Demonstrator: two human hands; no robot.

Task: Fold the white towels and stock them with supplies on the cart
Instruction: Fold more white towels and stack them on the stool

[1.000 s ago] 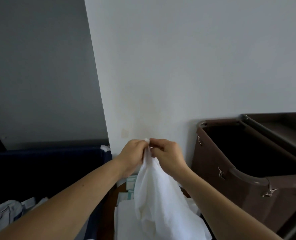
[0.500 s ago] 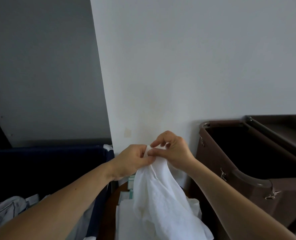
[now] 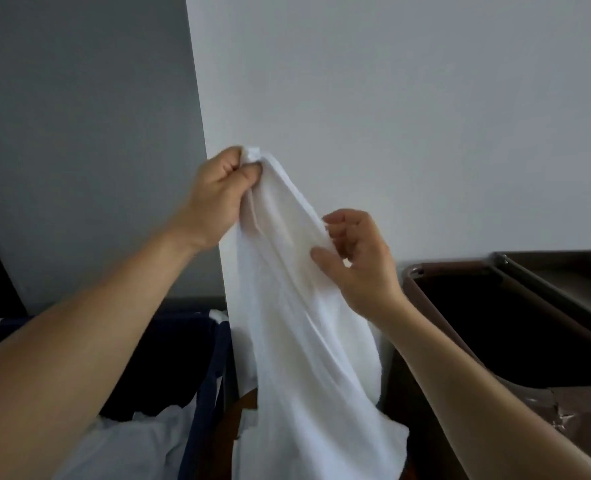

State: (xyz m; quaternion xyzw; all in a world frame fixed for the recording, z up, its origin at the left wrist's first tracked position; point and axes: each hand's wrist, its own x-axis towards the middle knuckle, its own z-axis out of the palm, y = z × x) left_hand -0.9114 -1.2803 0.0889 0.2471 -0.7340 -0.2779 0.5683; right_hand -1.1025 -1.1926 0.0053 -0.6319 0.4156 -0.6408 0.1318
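White towel (image 3: 297,341) – one piece, held in the air in front of the pale wall (image 3: 391,98), between the dark blue hamper (image 3: 204,393) and the brown cart bin (image 3: 460,268).
- Hidden or cut off: the towel's lower end runs off the bottom edge; whatever lies beneath it is covered. The bin's inside is too dark to read, and the frame edge cuts it off at the right. Pale linen (image 3: 131,441) in the hamper is partly behind the left forearm.
- Orientation: long axis near vertical, hanging from the raised corner and drifting slightly rightward; the top edge slopes down from upper left to lower right.
- Left hand (image 3: 214,199): fingers curled, pinching the top corner – the highest point of the cloth.
- Right hand (image 3: 359,261): lower, thumb and fingertips pinching the same edge farther along.
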